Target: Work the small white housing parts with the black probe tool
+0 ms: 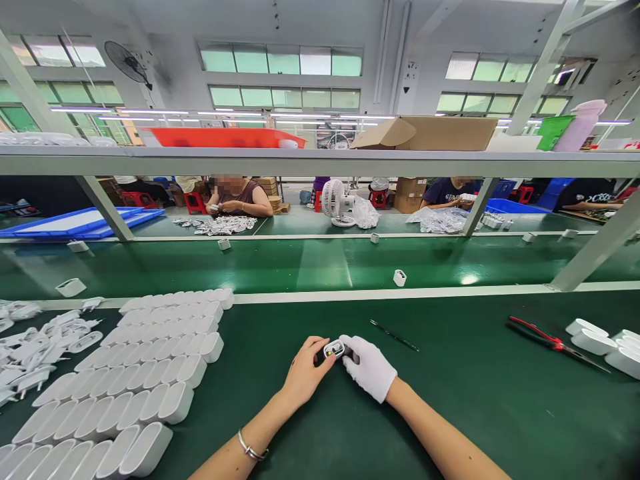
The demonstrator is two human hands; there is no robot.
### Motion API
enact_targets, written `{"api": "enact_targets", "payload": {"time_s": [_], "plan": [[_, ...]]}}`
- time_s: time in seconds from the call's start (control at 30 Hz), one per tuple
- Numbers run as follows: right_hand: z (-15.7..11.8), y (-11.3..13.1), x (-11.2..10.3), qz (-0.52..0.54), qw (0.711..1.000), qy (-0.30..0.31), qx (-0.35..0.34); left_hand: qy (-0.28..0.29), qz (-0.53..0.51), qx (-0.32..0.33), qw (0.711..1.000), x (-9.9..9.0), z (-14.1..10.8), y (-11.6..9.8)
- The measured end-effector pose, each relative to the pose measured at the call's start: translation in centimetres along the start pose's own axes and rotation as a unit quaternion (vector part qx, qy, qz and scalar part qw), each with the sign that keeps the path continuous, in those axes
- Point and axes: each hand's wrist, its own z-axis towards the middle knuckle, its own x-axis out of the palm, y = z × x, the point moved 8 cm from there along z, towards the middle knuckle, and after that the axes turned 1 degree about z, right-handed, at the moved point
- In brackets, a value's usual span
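Note:
My left hand (306,372), bare and with a bracelet at the wrist, grips one side of a small white oval plastic housing (333,349). The fingers of my right hand (369,368), in a white glove, close on its other side. The housing's open end faces me, and some inner parts show there, too small to name. Beyond my right hand a thin dark tweezers-like tool (395,335) lies on the green tabletop (440,413). Rows of white oval housings (145,373) stand to the left of my left hand.
Loose white parts (45,347) are heaped at the far left. Red-handled pliers (555,343) and more white housings (595,338) lie at the right. A green conveyor belt (280,263) carries spaced-out white pieces. Overhead runs a shelf (320,162); people sit across the belt.

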Motion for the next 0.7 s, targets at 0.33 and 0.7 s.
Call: {"api": "enact_targets", "payload": {"time_s": [0.33, 0.7], "plan": [[0.2, -2.7, -5.0, -0.145, 0.982, -0.098, 0.073, 0.067, -0.081, 0.002, 0.995, 1.0, 0.1, -0.3], [0.4, -5.0, -6.5, -0.067, 0.992, -0.065, 0.082, 0.110, -0.129, -0.012, 0.985, 1.3, 1.1, 1.2]]}}
